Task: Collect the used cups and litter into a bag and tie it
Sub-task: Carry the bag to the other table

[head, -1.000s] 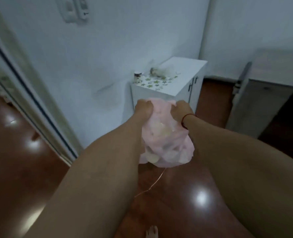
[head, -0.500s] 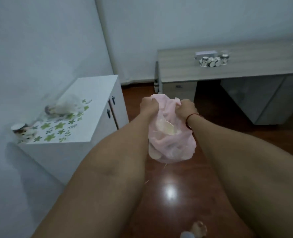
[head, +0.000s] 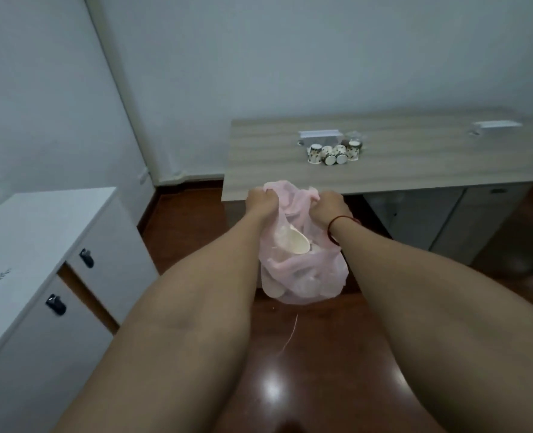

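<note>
A thin pink plastic bag (head: 302, 273) hangs in front of me above the floor, bulging with pale cups; one cup (head: 298, 243) shows through its mouth. My left hand (head: 262, 200) grips the left side of the bag's top and my right hand (head: 329, 209), with a red cord on its wrist, grips the right side. A cluster of several patterned paper cups (head: 334, 154) lies on the grey wooden desk (head: 415, 170) ahead. A thin thread (head: 291, 334) dangles under the bag.
A white cabinet (head: 40, 251) with dark handles stands at the left against the wall. Two white flat items (head: 320, 135) (head: 496, 125) lie on the desk. Glossy brown floor (head: 290, 385) stretches between cabinet and desk. Grey drawer units (head: 446, 214) sit under the desk.
My view has swung right, from the white cabinet toward the desk with the cups, which is now nearer. Both hands keep their hold on the bag's top.
</note>
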